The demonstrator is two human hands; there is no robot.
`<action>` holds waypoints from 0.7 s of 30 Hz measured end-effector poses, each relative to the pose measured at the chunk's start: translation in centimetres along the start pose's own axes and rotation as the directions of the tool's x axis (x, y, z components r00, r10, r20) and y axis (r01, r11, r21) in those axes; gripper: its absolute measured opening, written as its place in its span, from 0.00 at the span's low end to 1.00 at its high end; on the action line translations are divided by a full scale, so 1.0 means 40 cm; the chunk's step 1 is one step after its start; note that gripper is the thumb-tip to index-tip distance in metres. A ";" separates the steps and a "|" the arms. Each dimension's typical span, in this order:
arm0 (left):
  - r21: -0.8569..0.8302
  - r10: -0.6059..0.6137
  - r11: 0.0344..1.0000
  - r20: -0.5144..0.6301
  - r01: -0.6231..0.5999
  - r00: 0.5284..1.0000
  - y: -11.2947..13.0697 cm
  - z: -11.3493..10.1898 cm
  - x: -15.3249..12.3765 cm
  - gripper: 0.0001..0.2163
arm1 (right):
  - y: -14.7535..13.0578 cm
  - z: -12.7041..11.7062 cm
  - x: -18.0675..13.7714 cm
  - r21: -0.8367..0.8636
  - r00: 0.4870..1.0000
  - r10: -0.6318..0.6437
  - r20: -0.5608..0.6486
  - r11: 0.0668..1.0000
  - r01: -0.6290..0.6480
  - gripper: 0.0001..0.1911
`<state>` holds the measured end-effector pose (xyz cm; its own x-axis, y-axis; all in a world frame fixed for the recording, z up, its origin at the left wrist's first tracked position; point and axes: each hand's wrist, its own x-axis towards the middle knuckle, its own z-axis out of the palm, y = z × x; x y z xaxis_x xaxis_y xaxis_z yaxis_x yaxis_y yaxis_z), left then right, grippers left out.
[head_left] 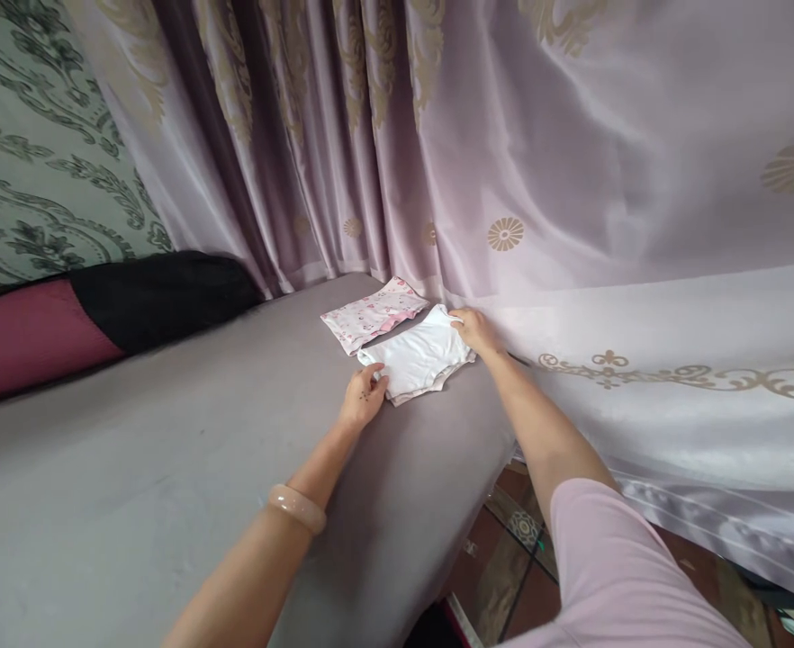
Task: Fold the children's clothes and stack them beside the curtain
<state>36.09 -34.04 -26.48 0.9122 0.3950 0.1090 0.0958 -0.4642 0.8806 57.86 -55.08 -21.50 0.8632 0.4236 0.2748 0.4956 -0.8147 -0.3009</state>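
Note:
White underpants (416, 354) lie spread on the grey bed cover (187, 468), with a pale edge showing along the near side. My left hand (365, 396) has its fingers curled on the left edge of the white underpants. At their right end, my right hand (476, 331) grips the far corner between thumb and fingers. Just beyond lies a pink-and-white patterned garment (374, 315), flat, which looks like another pair of underpants. Part of each hand's fingertips is hidden by the cloth or the hand itself.
A mauve curtain (343, 162) with gold patterns hangs along the far side and right. A black and dark red padded item (160, 297) lies at the left against patterned wallpaper (39, 153). Tiled floor (498, 558) shows below the bed's right edge.

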 end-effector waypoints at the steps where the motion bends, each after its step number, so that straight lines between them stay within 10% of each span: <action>1: -0.050 -0.024 0.998 0.005 0.024 1.000 -0.001 0.000 0.004 0.15 | -0.002 -0.005 0.005 -0.002 1.000 -0.006 0.002 1.000 0.006 0.18; 8: -0.429 -0.155 0.890 0.042 0.158 0.987 0.050 0.027 0.018 0.17 | -0.006 -0.067 0.039 -0.016 1.000 0.012 0.022 1.000 -0.012 0.18; 14: 0.238 0.056 0.970 -0.003 -0.054 0.998 0.035 0.031 -0.022 0.14 | 0.001 -0.044 -0.008 -0.111 0.999 0.029 0.034 0.994 -0.025 0.19; 21: 0.397 0.051 0.914 0.104 -0.089 0.993 0.030 0.018 -0.043 0.18 | -0.072 0.001 -0.053 -0.109 0.995 -0.031 0.096 0.993 0.041 0.20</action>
<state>34.92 -35.83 -25.95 0.9524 0.2861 0.1052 0.1648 -0.7737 0.6118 54.60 -53.62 -21.25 0.8527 0.4847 0.1945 0.5174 -0.8348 -0.1879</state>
